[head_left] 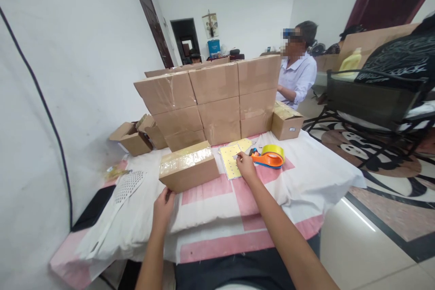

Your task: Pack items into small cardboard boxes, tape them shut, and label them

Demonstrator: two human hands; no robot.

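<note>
A taped cardboard box lies on the cloth in front of me, with shiny clear tape across its top. My left hand is closed at its lower near-left corner, thumb and finger against the cardboard. Over a yellow sticker sheet with small pale marks, my right hand is closed in a pinch. At its fingertips is a small white piece that looks like a sticker. Just right of that hand lies an orange and blue tape dispenser with a yellow tape roll.
Stacked cardboard boxes form a wall across the table. Another taped box with a white label sits right; open boxes stand left. A white fly swatter and black flat object lie left. A person sits beyond.
</note>
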